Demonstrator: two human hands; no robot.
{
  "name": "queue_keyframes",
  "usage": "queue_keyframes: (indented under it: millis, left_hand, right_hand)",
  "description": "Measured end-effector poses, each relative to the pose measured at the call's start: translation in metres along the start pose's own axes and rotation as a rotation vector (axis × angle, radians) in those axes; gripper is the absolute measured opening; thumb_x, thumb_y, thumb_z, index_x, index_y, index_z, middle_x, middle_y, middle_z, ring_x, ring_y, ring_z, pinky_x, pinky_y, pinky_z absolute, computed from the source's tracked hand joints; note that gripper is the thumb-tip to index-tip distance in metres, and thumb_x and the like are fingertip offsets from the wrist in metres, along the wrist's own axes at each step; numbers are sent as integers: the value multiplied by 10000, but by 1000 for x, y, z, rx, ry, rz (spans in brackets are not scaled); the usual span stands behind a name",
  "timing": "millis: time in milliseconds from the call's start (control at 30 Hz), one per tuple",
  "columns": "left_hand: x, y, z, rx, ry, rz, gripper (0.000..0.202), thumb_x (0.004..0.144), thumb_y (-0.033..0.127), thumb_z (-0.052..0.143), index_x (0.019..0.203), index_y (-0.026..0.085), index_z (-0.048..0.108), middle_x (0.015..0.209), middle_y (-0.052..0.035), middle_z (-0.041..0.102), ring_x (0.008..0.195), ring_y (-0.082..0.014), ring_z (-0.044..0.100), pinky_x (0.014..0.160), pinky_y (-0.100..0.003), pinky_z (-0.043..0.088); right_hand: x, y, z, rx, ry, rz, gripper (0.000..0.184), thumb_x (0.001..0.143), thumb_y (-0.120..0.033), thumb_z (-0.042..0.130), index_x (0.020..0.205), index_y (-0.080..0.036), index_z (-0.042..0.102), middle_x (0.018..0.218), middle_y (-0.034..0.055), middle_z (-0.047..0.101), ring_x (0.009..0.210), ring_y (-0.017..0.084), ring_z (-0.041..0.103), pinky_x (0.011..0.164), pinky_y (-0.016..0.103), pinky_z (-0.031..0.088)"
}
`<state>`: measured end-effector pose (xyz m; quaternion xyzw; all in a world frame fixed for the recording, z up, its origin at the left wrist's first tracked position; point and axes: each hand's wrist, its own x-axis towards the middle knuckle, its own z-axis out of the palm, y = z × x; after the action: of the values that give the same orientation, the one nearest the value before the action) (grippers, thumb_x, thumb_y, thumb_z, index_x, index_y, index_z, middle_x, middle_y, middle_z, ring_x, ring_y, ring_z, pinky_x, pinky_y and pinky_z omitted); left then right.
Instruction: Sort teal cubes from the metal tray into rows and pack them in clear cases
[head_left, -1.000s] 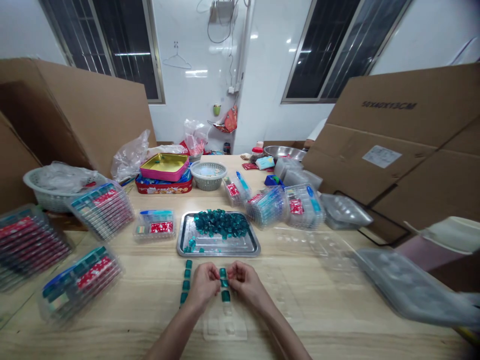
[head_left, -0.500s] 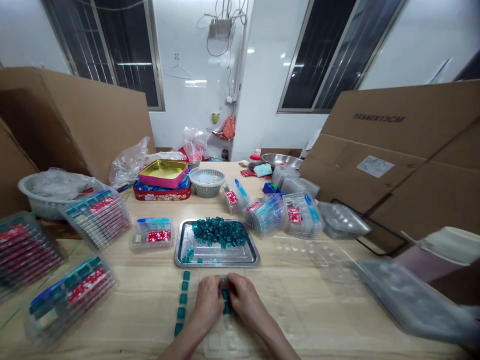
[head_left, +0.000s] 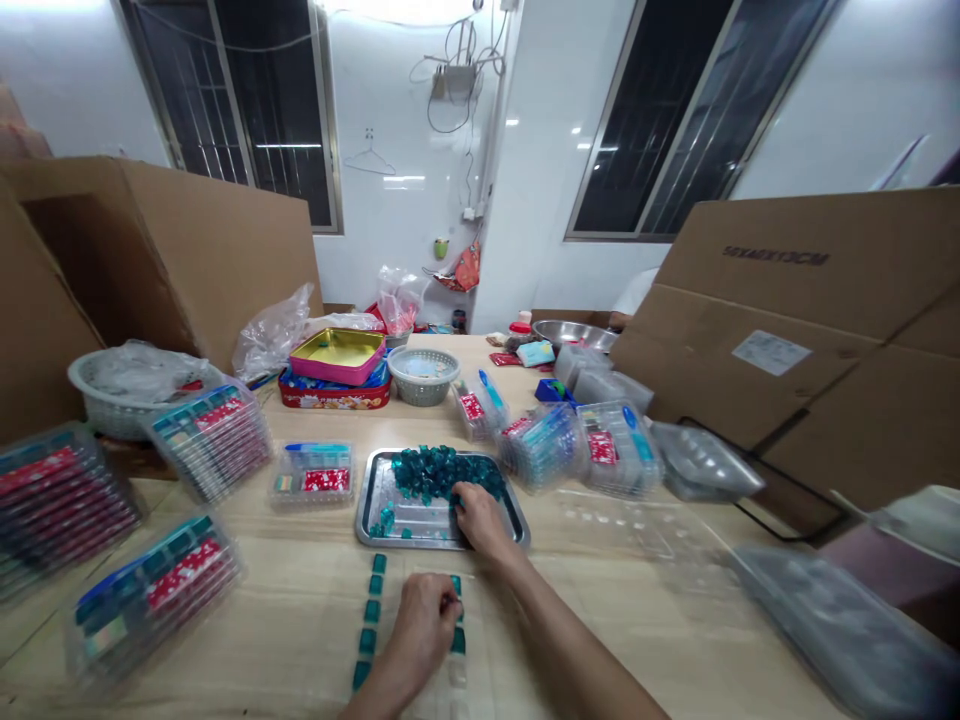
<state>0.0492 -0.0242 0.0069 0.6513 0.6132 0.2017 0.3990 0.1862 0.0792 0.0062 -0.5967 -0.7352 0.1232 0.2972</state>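
A steel tray (head_left: 382, 488) holds a heap of teal wrapped pieces (head_left: 439, 470). My right hand (head_left: 476, 515) reaches into the tray, fingers curled on the heap's near edge; what they hold, if anything, is hidden. My left hand (head_left: 424, 625) rests closed on a clear blister tray (head_left: 469, 680) near the table's front, fingers pressing a teal piece (head_left: 456, 585) in it. A column of several teal pieces (head_left: 369, 620) lies on the wood just left of that hand.
Stacks of filled clear packs stand at the left (head_left: 214, 440) and front left (head_left: 154, 590), more behind the tray (head_left: 577, 440). Empty blister trays (head_left: 825, 610) lie at the right. Cardboard boxes (head_left: 810, 340) flank the table; a basket (head_left: 424, 370) and tin (head_left: 337, 355) sit farther back.
My right hand left the blister tray and moved forward into the steel tray's teal heap. My left hand stayed on the blister tray. The view tilted up slightly.
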Motion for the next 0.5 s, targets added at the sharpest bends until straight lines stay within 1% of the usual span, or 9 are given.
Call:
queue_keyframes:
  millis: [100, 167, 233, 300, 367, 433, 500]
  left_hand:
    - [2, -2, -3, 28, 14, 19, 240, 694, 214, 454, 725, 130, 676, 749, -37, 661, 644, -20, 475, 634, -135, 243]
    - [4, -2, -6, 29, 16, 34, 251, 706, 226, 446, 752, 136, 676, 762, -33, 665, 639, -15, 475, 633, -130, 251]
    - [6, -3, -9, 31, 12, 45, 253, 708, 242, 451, 761, 137, 675, 754, -31, 666, 620, -10, 465, 626, -130, 246]
    - [7, -4, -11, 30, 7, 52, 249, 705, 248, 458, 758, 135, 674, 747, -30, 665, 615, -7, 461, 625, -130, 240]
    - [8, -4, -13, 28, 2, 58, 249, 705, 252, 456, 754, 139, 672, 751, -28, 665, 630, -7, 472, 630, -128, 242]
    - [8, -4, -14, 30, -3, 60, 258, 707, 267, 451, 748, 142, 673, 739, -26, 664, 623, -7, 474, 628, -129, 245]
    - [8, -3, -15, 37, -8, 51, 265, 702, 280, 452, 737, 142, 675, 717, -24, 662, 600, -6, 462, 619, -132, 242]
  right_hand:
    - [2, -2, 3, 21, 6, -11, 246, 668, -22, 472, 827, -140, 618, 857, 85, 622, 858, 203, 549, 797, 290, 378]
    - [-4, -5, -3, 57, -1, -10, 219, 695, -51, 496, 855, -137, 618, 840, 71, 610, 814, 181, 553, 766, 271, 395]
    - [-19, -9, -13, 97, -22, -10, 187, 737, -98, 515, 882, -138, 625, 825, 57, 600, 771, 158, 558, 726, 248, 412]
    - [-43, -15, -26, 150, -61, -33, 167, 775, -141, 515, 891, -149, 635, 814, 46, 590, 747, 141, 559, 686, 230, 420]
    - [-74, -25, -38, 238, -134, -86, 163, 798, -157, 506, 892, -164, 638, 806, 38, 584, 735, 135, 557, 660, 223, 419]
    - [-105, -35, -46, 319, -244, -106, 144, 779, -130, 522, 876, -168, 621, 783, 26, 591, 714, 132, 555, 650, 223, 414]
    - [-130, -45, -48, 313, -332, -99, 118, 743, -90, 544, 820, -162, 596, 747, 16, 593, 692, 130, 551, 635, 220, 404]
